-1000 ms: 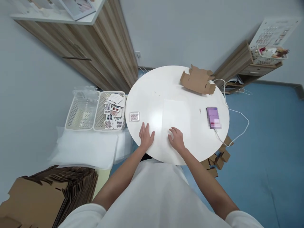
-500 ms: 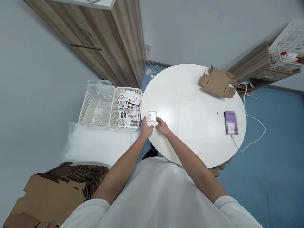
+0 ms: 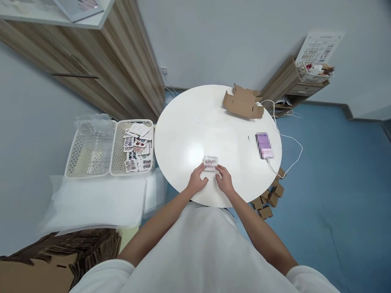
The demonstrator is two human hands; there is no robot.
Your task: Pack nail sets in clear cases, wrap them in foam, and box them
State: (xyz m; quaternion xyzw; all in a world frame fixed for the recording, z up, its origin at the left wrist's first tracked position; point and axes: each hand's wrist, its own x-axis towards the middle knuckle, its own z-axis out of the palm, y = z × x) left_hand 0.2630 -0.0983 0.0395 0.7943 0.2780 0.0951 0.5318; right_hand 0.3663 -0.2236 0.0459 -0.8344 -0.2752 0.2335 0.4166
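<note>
A small clear plastic case of press-on nails (image 3: 210, 162), pinkish and in rows, is at the near middle of the white round table. My left hand (image 3: 198, 180) grips its lower left corner with the fingertips, thumb held apart. On the other side, my right hand (image 3: 224, 179) has its fingers at the lower right corner. Both hands hold the case between them. Whether it rests on the table or just above it I cannot tell. A faint white sheet (image 3: 226, 138) seems to lie flat beneath and beyond the case.
Left of the table (image 3: 180, 118) stand a basket of nail cards (image 3: 113, 156) and a basket of clear plastic cases (image 3: 71, 158). White foam sheets (image 3: 100, 203) and stacked flat cardboard (image 3: 39, 272) are nearer. An unfolded carton (image 3: 242, 103) and a cabled purple device (image 3: 263, 145) occupy the table's right.
Both hands have carried the case from the table's left edge rightward to its near middle. The rows of nails now show clearly. My view has shifted to the right.
</note>
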